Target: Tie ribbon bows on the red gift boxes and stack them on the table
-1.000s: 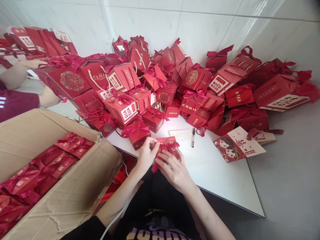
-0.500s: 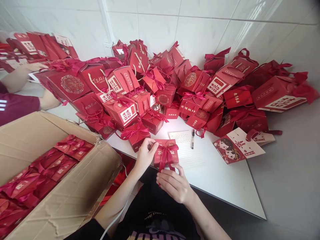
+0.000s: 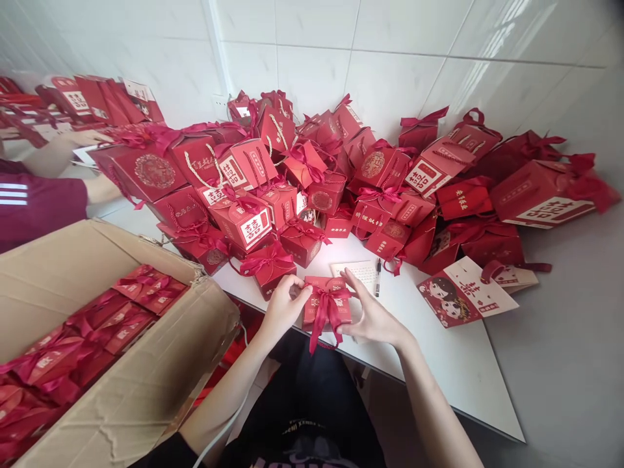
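Note:
A small red gift box [image 3: 311,316] with gold lettering rests at the near table edge. Across its top lies a dark red ribbon bow [image 3: 325,307], tails hanging over the front. At the box's upper left corner, my left hand [image 3: 287,304] is closed, thumb and forefinger pinching the bow's left loop. My right hand [image 3: 375,316] spans the box's right side, thumb at the lower corner and fingers at the upper one. Just behind stands another ribboned red box [image 3: 275,276]. A lined notepad [image 3: 361,270] is partly hidden behind my right hand, with a black pen [image 3: 378,276] on it.
Red gift boxes [image 3: 370,214] are piled along the tiled wall. A cardboard carton [image 3: 195,351] at left holds several ribboned boxes [image 3: 97,331]. An unfolded printed card box [image 3: 463,292] lies at right. Another person's hand [image 3: 85,138] and maroon sleeve [image 3: 43,208] are at far left.
My right hand has moved from the ribbon tails in front to the box's right side, its fingers spreading apart. My left hand keeps its pinch. The view has shifted slightly.

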Demonstrator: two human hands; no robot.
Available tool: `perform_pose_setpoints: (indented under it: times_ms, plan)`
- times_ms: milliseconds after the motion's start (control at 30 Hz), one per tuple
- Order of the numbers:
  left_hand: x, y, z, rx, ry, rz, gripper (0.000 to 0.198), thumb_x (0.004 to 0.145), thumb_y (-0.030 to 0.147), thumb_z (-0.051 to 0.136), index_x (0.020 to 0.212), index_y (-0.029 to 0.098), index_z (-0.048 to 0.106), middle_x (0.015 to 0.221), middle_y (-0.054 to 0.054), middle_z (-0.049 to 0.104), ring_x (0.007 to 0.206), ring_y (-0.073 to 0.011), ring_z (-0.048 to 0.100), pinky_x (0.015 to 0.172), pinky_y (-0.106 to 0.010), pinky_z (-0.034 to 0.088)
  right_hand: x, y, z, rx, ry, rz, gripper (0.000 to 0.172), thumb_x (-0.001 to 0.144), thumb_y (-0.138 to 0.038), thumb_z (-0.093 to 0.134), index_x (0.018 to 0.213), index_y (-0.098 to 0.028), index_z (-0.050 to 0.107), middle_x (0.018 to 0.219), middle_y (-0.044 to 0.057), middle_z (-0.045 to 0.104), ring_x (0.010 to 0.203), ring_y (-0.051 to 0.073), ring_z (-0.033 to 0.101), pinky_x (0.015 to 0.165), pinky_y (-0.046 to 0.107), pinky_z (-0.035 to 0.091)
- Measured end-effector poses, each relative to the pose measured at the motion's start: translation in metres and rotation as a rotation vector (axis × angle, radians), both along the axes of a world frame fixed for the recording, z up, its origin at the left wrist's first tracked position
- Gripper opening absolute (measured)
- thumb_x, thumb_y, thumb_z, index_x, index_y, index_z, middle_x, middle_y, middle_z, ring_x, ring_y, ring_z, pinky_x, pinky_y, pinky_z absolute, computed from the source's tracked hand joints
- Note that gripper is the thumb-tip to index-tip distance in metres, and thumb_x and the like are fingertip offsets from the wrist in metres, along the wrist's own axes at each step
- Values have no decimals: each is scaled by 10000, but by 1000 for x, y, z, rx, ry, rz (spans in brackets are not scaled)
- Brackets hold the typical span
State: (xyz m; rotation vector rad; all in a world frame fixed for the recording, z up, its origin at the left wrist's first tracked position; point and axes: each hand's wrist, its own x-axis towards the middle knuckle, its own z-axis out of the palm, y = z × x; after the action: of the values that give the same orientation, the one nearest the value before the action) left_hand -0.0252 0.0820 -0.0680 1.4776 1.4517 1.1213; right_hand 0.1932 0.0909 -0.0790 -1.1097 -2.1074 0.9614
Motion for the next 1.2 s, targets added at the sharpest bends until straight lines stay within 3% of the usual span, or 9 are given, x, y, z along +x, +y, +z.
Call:
perform_pose_setpoints:
  times_ms: [100,200,333,467,567,700,967,1200]
  plan:
    - [3,-6,3,170,39,22,115,799,289,550,757,186,521,754,-2,600,696,-135,575,686,-256,466,-9,-7,-4,-10,68,-33,1059,643,-356,765,1446,-307,75,1405,117,322,1302,281,347,1050,477,347]
    - [5,-15,12,490,182,3,22,812,186,547,791,187,543,744,-4,594,702,-128,563,686,-254,473,-16,-16,-2,98,125,-121,1058,633,-344,777,1442,-314,95,1362,117,345,1271,280,381,1007,470,408]
    - [8,-27,35,932,333,-48,139,785,68,575,853,188,583,718,-7,577,683,-128,538,634,-259,471,-22,-26,11,328,201,-231,1013,658,-338,767,1436,-287,120,1370,141,329,1277,293,365,962,478,454]
    - [12,-38,59,1171,391,-110,203,743,53,631,916,160,623,726,-17,609,691,-140,540,636,-294,465,-28,-34,32,528,299,-257,951,707,-319,734,1437,-270,126,1399,157,313,1304,306,334,964,482,454]
    - [14,-46,73,1233,410,-137,198,756,62,618,938,135,644,731,-19,634,700,-139,542,659,-313,463,-30,-39,49,586,350,-246,962,711,-295,737,1442,-280,111,1416,157,302,1305,318,333,959,504,451]
    - [19,-59,87,1299,391,-58,152,759,85,630,897,136,668,718,-7,644,697,-128,559,681,-314,468,-33,-47,68,637,394,-228,948,715,-283,739,1442,-281,131,1419,152,305,1305,316,333,970,516,440]
    - [27,-83,120,1224,398,33,91,781,118,629,817,182,684,675,15,659,646,-108,581,681,-303,488,-33,-62,91,665,389,-273,982,682,-312,768,1436,-324,139,1412,143,327,1295,354,341,969,573,419]
    - [44,-98,121,1101,244,218,157,825,139,575,805,256,678,627,33,654,595,-126,577,696,-372,489,-34,-69,100,684,382,-284,949,704,-322,750,1433,-345,142,1430,131,308,1292,355,351,944,575,445]
